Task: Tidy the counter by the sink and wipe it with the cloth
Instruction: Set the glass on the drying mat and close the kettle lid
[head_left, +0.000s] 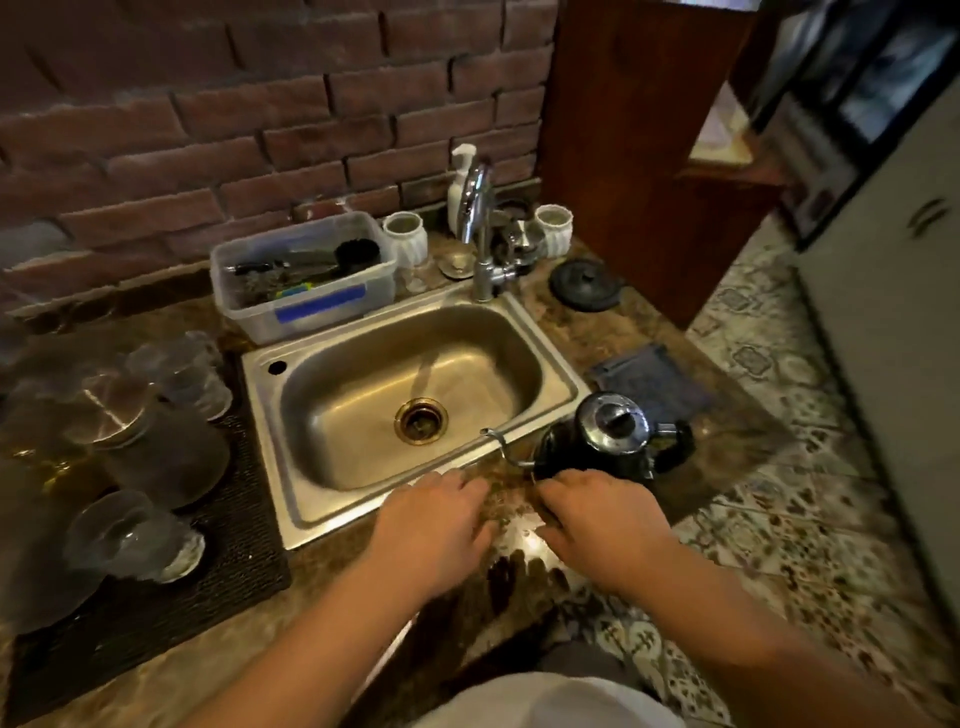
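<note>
A steel sink is set into a brown mottled counter. To its right stands a black gooseneck kettle with its thin spout over the sink's front right corner. A folded dark blue cloth lies flat on the counter behind the kettle. My left hand hovers palm down over the sink's front rim, fingers apart, holding nothing. My right hand is just in front of the kettle, fingers slightly curled and empty, close to the kettle's base.
A clear tub of utensils sits behind the sink, beside white cups, a tap and a soap pump. A black round lid lies at the back right. Glassware stands on a dark mat at the left.
</note>
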